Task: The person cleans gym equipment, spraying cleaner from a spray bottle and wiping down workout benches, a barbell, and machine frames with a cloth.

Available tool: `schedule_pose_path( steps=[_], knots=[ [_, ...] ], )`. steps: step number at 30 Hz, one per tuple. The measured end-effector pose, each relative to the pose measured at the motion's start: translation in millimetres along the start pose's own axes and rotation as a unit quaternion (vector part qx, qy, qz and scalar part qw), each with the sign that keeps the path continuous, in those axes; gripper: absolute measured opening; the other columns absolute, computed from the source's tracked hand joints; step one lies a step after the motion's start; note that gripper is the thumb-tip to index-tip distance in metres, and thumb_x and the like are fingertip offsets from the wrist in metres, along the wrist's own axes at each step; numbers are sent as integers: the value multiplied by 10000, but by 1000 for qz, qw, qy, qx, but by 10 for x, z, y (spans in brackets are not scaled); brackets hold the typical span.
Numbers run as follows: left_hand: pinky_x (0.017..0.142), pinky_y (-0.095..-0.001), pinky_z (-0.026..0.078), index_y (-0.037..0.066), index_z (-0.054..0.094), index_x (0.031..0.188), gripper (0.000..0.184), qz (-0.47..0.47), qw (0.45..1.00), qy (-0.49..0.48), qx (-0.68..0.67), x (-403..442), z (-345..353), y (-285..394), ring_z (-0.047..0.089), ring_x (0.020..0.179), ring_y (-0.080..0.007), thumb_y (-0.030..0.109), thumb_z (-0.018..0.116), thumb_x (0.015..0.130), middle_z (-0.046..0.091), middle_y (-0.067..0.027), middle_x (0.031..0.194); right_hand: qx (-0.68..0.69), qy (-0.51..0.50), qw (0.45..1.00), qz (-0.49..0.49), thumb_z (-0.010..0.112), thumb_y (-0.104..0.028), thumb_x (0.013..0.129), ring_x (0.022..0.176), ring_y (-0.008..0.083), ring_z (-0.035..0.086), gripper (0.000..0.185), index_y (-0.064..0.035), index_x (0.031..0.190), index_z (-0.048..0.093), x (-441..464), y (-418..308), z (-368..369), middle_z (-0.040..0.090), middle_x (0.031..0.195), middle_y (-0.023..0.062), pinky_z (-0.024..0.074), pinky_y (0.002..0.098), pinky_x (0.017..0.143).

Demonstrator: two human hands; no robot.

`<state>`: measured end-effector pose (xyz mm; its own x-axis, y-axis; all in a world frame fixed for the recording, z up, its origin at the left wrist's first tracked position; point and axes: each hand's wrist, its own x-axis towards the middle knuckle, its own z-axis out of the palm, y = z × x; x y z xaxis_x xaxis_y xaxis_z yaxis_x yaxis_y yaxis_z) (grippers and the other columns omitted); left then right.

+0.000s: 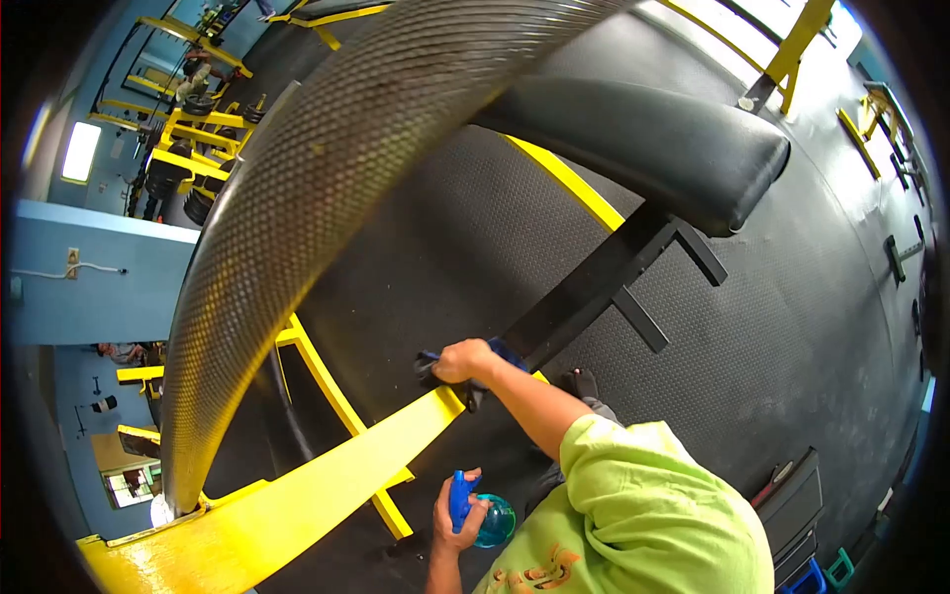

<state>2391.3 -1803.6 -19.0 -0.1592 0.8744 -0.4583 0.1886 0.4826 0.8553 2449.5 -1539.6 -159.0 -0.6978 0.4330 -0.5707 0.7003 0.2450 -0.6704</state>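
Observation:
My left hand (pixel 454 513) is wrapped round a spray bottle (pixel 494 521) with a blue trigger head and blue-green liquid inside. My right hand (pixel 463 360) is closed on a dark cloth (pixel 429 370), part of which hangs below the fingers. It presses the cloth where a yellow metal beam (pixel 346 455) meets a black beam (pixel 584 297) of the gym machine. The fingertips of this hand are partly hidden. Further along the black beam sits a black padded cushion (pixel 663 148).
A large curved piece with a mesh-like surface (pixel 317 188) crosses the view close to me. Yellow frame legs (pixel 336 381) stand on the black textured floor (pixel 772 327). Racks with weight plates (pixel 193 163) are at the far left, where a person (pixel 193 79) is visible.

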Motion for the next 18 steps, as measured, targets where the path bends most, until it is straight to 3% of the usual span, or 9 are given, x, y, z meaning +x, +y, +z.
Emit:
schedule_pose_path(
  steps=[2,4,5,6,9,11,13,16,18],
  knots=[
    [736,-260,530,11,566,1204,420,14,1000,-15,5,31,-27,-104,591,715,-89,65,663,799,667,-73,1006,253,136,958,-22,454,-358,897,884,292,684,413,-35,887,710,-56,30,314,715,939,174,507,400,756],
    [732,-263,536,11,566,1205,413,25,999,-34,13,55,-66,-146,599,714,-91,57,655,804,665,-71,991,532,330,780,10,480,-252,890,619,230,592,341,3,709,615,-326,8,657,646,690,143,443,388,593],
    [729,-264,535,13,566,1208,415,33,998,-51,30,77,-91,-137,610,722,-94,52,654,804,662,-69,986,558,457,693,16,490,-190,901,516,175,473,317,2,656,551,-337,82,1007,552,575,61,377,360,515],
    [727,-265,534,15,565,1211,416,39,996,-68,48,85,-114,-129,621,730,-97,47,652,805,658,-67,981,501,548,665,76,479,-366,895,573,190,530,431,4,725,621,-602,72,1113,514,569,66,450,365,600],
    [717,-264,532,-7,543,1224,424,28,993,-94,68,132,-173,-194,629,748,-104,30,642,814,644,-76,1058,722,501,420,226,493,-465,888,780,231,593,517,26,901,654,-745,90,1400,643,839,91,462,381,743],
    [717,-255,528,-20,520,1232,426,55,991,-104,66,174,-155,-242,616,731,-102,18,628,821,626,-86,1119,820,358,372,246,511,-519,861,998,245,575,677,77,1167,599,-572,-25,1684,632,1099,135,436,383,875],
    [717,-272,539,-20,517,1211,419,41,984,-138,105,214,-124,-177,613,720,-106,28,630,811,622,-110,1137,896,225,285,256,598,-492,860,1079,217,551,657,8,1283,554,-556,-339,1675,595,1213,106,411,359,961],
    [709,-294,552,-22,518,1203,424,40,965,-188,180,280,-151,-164,620,706,-116,46,639,803,629,-128,1156,937,291,67,183,528,-486,917,1058,208,550,611,13,1269,536,-263,-279,1553,562,1232,84,443,364,945],
    [717,-292,552,-22,522,1207,431,56,946,-216,235,313,-111,-127,622,709,-108,45,645,800,634,-110,1138,892,394,86,206,475,-486,940,1050,206,556,577,9,1229,548,-255,57,1222,567,1205,81,455,374,934]
  ],
)
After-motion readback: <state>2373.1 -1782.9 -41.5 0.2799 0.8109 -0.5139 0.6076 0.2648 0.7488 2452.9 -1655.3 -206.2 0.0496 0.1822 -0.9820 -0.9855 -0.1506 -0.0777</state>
